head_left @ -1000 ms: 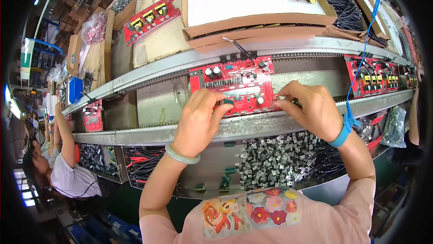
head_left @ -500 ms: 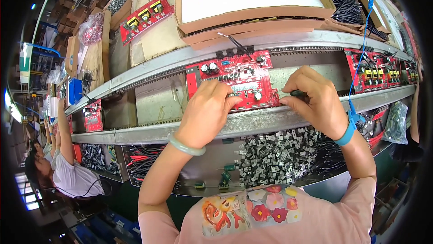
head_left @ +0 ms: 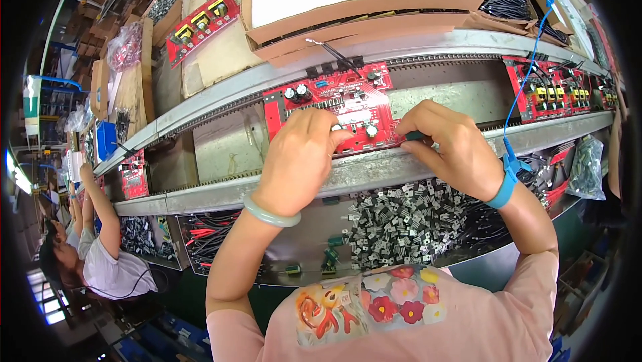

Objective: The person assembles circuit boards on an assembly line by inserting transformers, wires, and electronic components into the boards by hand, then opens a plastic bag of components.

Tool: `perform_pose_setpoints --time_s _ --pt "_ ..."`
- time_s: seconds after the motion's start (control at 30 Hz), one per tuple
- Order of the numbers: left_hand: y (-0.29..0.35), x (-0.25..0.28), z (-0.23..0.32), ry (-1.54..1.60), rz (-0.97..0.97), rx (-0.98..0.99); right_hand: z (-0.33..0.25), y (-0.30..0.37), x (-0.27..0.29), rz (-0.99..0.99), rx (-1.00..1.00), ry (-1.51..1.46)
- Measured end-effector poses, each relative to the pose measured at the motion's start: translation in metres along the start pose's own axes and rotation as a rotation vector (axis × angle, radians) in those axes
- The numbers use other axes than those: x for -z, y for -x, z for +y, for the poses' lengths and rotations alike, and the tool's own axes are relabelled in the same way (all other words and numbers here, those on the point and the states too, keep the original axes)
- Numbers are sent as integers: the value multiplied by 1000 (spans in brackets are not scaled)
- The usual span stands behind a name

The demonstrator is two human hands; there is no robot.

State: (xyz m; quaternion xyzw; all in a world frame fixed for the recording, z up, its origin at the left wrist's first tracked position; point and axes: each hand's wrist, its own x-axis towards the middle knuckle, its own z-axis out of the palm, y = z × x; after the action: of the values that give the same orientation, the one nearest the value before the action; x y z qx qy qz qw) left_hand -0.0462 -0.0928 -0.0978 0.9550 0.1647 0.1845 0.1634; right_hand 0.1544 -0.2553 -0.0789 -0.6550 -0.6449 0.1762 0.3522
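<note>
A red circuit board [head_left: 374, 98] lies on the rail conveyor in front of me, fitted with several small cylinders and other parts. My left hand [head_left: 301, 154] rests over its lower left part, thumb and fingers pinched together near the board's surface. What they hold, if anything, is hidden. At the board's right edge my right hand [head_left: 455, 148] pinches a dark green capacitor [head_left: 416, 136] between thumb and fingers. Loose green capacitors [head_left: 331, 256] of similar look lie in the tray below the rail. A cable with a pale tip [head_left: 328, 47] sticks up from the board's far edge.
Beside the loose capacitors is a heap of three-legged transistors [head_left: 401, 225]. A cardboard box [head_left: 361, 17] with yellow-wrapped parts stands beyond the rail. More red boards [head_left: 548, 94] sit to the right. A blue coiled cord [head_left: 531, 67] hangs down to my right wristband. Another person [head_left: 110, 255] works at the left.
My right hand has moved left with the green capacitor, up to the board's right edge. My left hand stays over the board. The whole view has shifted slightly.
</note>
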Motion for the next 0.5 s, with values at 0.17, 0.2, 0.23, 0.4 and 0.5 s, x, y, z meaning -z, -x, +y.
perform_pose_setpoints --time_s 0.17,0.2,0.23,0.4,0.5 --pt "-4 1 1 44 5 99 1 2 1 -9 10 -8" --pt "-3 1 1 44 4 98 1 2 0 -10 19 -11" --pt "-3 0 0 55 8 115 1 2 0 -10 18 -12" --pt "1 -1 -5 110 39 154 2 4 0 0 10 -26" --pt "3 -1 -6 92 55 155 2 3 1 -5 7 -15"
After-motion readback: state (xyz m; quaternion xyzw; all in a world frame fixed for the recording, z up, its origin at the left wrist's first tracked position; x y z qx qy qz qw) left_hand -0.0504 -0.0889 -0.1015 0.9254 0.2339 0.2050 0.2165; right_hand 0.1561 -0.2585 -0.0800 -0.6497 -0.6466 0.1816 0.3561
